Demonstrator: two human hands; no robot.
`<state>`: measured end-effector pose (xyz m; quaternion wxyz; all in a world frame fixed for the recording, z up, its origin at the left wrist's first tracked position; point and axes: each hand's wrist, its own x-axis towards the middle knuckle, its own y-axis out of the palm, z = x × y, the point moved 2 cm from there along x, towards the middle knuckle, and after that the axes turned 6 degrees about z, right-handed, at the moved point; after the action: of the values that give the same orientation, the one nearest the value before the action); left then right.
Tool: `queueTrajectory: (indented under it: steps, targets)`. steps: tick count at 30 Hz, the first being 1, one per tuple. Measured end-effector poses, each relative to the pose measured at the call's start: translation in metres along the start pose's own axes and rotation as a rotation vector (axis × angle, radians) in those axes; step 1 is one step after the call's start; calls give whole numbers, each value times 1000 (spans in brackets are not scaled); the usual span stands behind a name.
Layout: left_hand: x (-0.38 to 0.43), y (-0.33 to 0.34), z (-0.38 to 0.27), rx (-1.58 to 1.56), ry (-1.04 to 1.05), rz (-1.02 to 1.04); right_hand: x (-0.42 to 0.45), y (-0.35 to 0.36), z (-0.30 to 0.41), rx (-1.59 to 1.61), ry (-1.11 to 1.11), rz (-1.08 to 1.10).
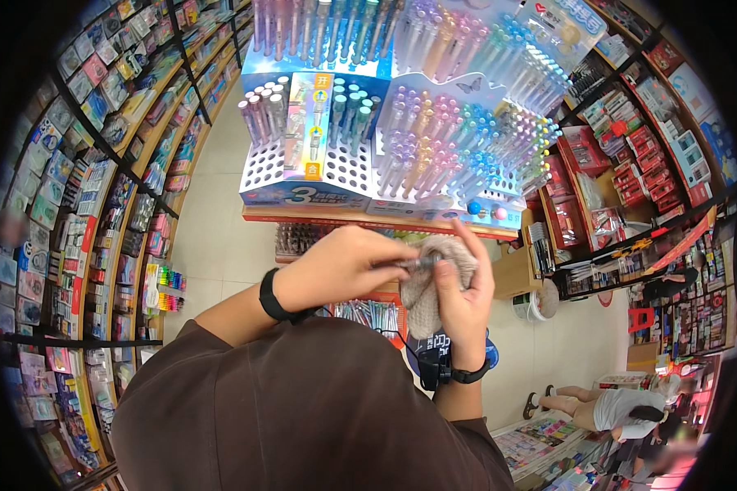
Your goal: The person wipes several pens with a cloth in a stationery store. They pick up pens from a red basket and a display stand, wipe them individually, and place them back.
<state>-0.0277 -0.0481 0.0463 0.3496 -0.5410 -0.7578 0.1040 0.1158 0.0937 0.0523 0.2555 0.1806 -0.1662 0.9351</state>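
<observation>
My left hand (347, 264) reaches in from the left, its fingertips closed on a slim, shiny pen-like item (419, 262). Around the other end of that item, my right hand (467, 294) holds a beige knit cloth (427, 297), bunched at the fingers and hanging down beside the palm. The right index finger points up, and the thumb presses the cloth. Blur hides the exact kind of the slim item. Just beyond both hands stands a pen display (350, 196), its perforated white racks holding several purple, orange, pink, blue and green pens (430, 123).
Stocked shelves (116, 184) run along the left, and more shelves with red packages (645, 159) rise on the right. Below the hands sits a box of pens (368, 313). A white bucket (531, 307) stands on the floor at right. Another person (626, 410) is at lower right.
</observation>
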Motion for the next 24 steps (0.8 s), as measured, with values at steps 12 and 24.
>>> queueTrajectory:
  steps: [12,24]
  targets:
    - [-31,-36,14,89,-97,9,21,31,13,-260,-95,120]
    - [-22,-53,29,-50,-12,-79,50,18,37,-402,-31,201]
